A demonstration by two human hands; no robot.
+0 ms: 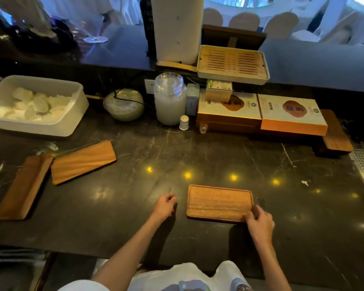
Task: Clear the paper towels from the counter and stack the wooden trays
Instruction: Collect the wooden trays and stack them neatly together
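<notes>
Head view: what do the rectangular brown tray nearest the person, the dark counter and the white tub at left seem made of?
The rectangular brown tray looks like matte wood: visible grain, raised rim. The dark counter looks like polished stone, probably marble, given the pale veins and mirrored lamp spots. The white rectangular tub is likely plastic: smooth walls, rounded corners.

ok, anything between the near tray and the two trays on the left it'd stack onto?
Only the person's own left hand, resting just off the near tray's left edge. Past it, nothing shows on the counter up to the left trays. The right hand holds the tray's near-right corner.
</notes>
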